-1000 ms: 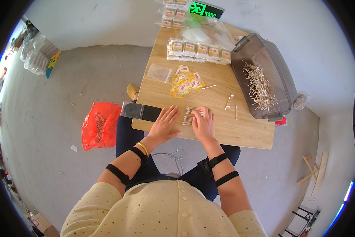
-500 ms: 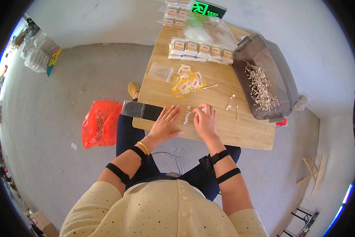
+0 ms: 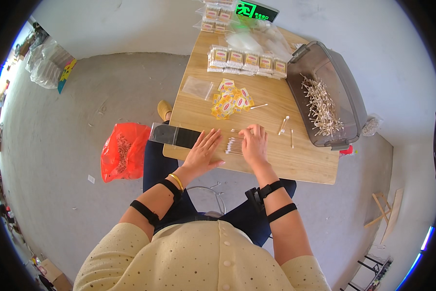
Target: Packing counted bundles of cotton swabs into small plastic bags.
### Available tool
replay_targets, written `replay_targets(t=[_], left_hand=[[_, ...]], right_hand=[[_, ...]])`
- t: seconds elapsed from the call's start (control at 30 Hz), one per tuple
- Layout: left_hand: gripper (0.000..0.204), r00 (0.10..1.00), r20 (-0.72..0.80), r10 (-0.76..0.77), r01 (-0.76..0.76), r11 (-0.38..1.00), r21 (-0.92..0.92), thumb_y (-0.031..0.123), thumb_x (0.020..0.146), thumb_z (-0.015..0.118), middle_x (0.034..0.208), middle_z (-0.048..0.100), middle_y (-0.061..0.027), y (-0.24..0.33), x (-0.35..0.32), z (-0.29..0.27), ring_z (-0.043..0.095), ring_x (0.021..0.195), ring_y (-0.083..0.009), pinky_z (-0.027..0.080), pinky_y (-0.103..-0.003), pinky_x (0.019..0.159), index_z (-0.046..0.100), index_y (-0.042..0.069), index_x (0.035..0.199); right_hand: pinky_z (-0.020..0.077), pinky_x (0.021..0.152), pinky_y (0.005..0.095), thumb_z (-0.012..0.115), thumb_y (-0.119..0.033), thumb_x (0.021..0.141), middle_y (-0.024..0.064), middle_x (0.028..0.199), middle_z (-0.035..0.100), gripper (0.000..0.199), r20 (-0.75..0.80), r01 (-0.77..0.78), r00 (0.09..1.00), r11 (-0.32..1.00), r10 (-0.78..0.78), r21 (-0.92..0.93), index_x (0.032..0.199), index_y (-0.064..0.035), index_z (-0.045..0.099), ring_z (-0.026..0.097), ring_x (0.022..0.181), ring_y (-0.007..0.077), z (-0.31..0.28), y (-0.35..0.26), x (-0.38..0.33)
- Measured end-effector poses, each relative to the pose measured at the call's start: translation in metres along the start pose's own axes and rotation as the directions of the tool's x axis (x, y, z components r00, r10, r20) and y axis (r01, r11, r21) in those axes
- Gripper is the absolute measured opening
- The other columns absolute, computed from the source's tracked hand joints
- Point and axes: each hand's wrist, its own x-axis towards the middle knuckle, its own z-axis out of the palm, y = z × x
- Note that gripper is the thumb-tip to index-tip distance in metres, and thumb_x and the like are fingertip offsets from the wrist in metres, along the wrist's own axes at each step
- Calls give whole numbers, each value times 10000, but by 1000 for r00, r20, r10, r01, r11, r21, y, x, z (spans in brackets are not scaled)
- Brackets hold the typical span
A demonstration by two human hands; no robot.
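Observation:
My left hand (image 3: 206, 150) lies flat on the table with its fingers stretched out. Its fingertips are beside a black ridged strip (image 3: 186, 137) with a clear plastic part at its left end. To the right of that hand, several cotton swabs (image 3: 234, 146) lie side by side in a row. Over their right ends is my right hand (image 3: 255, 148), fingers curled together. One cotton swab (image 3: 234, 130) sticks out at its fingertips, a little apart from the row; the rest of that swab is hidden. Loose swabs (image 3: 283, 125) lie to the right.
Beyond my hands are a pile of yellow-and-white cards (image 3: 230, 102) and a clear bag (image 3: 197, 88). Packed swab bags (image 3: 250, 62) line the back. A grey bin (image 3: 346, 87) with many swabs stands at the right. A red bag (image 3: 116, 160) is left of the table.
My right hand has shifted slightly, its fingers moving up toward the far end of the swab row. The row now looks tighter, with one swab set apart above it. My left hand stays put.

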Motion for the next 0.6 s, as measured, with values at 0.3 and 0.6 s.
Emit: replay_targets(t=[0.3,0.6], left_hand=[[886,999,44,-17,10,990,142,561,933,565,1650,227,-138,12,0,2,163,1546,-285,93,-493,1260,285,-4,1555],[933,997,41,-67,51,947,317,643,972,392,1650,188,-199,30,17,16,97,1555,-318,31,-542,1248,240,-76,1547]], right_hand=[[393,1026,474,652,-102,863,105,1284,525,325,2,-58,998,997,58,48,1188,-105,636,485,1225,330,-7,10,-22],[185,1237,509,621,-457,918,282,1614,208,884,156,-54,986,998,59,-36,1550,32,242,206,1506,418,-3,-4,-60]])
